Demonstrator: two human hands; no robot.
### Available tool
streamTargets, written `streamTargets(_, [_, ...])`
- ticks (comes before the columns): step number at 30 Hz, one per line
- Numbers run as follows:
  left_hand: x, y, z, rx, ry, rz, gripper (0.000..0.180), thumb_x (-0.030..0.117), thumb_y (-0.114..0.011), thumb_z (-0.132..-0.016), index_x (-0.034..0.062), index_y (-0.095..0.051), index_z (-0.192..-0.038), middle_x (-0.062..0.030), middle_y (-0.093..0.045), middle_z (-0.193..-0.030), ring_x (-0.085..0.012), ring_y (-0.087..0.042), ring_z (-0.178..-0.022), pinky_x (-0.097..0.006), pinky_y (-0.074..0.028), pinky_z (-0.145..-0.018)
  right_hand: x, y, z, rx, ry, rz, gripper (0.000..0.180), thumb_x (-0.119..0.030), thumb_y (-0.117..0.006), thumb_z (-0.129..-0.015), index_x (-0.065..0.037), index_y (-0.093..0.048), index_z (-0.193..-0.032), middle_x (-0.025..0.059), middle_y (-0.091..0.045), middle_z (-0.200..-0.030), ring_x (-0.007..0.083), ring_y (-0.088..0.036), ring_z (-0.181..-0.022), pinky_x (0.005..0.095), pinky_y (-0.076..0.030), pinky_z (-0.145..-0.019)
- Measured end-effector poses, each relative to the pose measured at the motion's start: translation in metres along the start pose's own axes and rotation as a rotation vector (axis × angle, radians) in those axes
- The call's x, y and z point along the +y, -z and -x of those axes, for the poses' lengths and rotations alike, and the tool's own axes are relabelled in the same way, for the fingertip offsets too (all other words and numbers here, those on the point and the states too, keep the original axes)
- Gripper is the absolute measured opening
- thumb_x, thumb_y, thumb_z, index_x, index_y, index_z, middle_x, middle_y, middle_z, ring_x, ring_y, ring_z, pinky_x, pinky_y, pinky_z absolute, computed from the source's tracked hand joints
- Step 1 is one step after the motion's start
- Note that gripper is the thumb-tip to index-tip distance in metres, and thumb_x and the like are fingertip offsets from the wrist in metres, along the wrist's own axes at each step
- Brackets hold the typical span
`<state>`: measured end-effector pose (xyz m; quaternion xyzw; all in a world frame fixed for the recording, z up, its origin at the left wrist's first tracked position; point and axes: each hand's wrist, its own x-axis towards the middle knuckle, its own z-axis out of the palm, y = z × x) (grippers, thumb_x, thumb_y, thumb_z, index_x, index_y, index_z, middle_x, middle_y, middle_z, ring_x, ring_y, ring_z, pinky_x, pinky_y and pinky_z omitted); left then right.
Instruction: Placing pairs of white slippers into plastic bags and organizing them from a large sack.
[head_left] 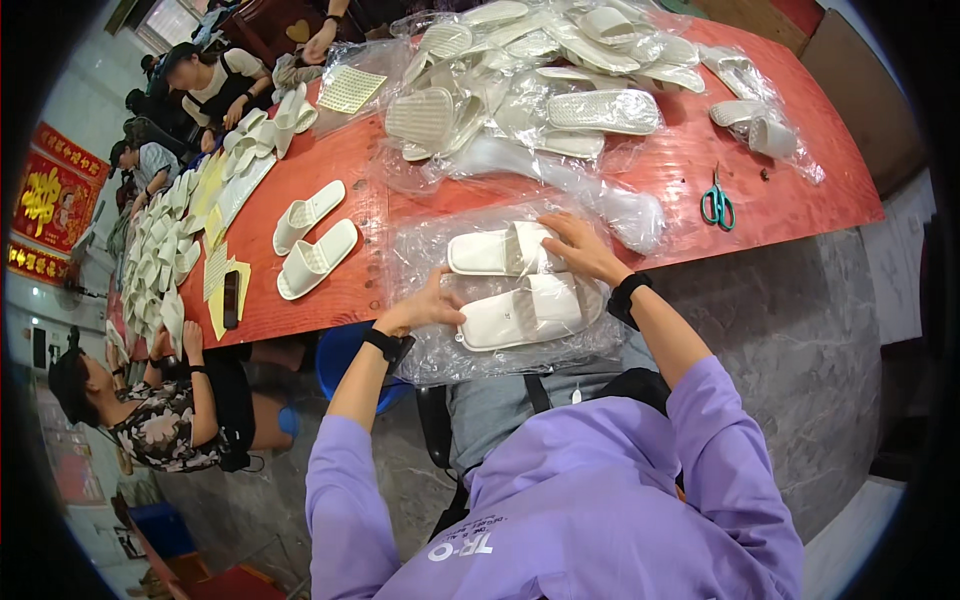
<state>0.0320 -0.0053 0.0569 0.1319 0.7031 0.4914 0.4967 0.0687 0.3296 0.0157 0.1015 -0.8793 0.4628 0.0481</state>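
A pair of white open-toed slippers lies side by side on clear plastic bags at the table's near edge, in front of me. My left hand (428,305) is at their left ends, thumb and fingers spread, the thumb touching the near slipper (500,322). From the right, my right hand (580,247) reaches over the far slipper (482,253) and grips it at the strap. Its palm side is hidden. Beneath both slippers, the crinkled plastic bags (415,360) overhang the edge toward my lap.
Another white slipper pair (318,262) stands left on the red table (345,135). Bagged slippers (600,110) are heaped at the back; teal-handled scissors (717,205) lie right. A phone (231,298) and piled slippers (165,250) are far left, near co-workers. A blue bucket (350,375) stands below.
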Motion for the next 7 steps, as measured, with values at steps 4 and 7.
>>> streamTargets(4, [0.0008,-0.0034,-0.0016,0.251,-0.087,-0.027,0.102,0.004,-0.072,-0.073,0.0097,0.0,-0.145,-0.0201,-0.056,-0.116,-0.0218,-0.058,-0.099,-0.036,-0.049,-0.082,0.0023,0.0021,0.0016,-0.022,-0.005,-0.013,0.05,-0.037,-0.056,-0.086,-0.008,-0.054,-0.127,0.0165,-0.051,-0.13,0.0348,-0.038,-0.127,0.0437,-0.026,-0.107])
streamTargets(7, [0.0033,-0.0048,-0.001,0.255,-0.173,0.023,0.099,0.005,-0.07,-0.075,0.0147,-0.002,-0.146,-0.0212,-0.049,-0.127,-0.0235,-0.056,-0.103,-0.036,-0.047,-0.087,0.0058,0.0014,0.0015,-0.02,0.016,0.022,0.05,-0.037,-0.056,-0.087,-0.009,-0.053,-0.128,0.0168,-0.05,-0.132,0.0347,-0.037,-0.128,0.0461,-0.023,-0.108])
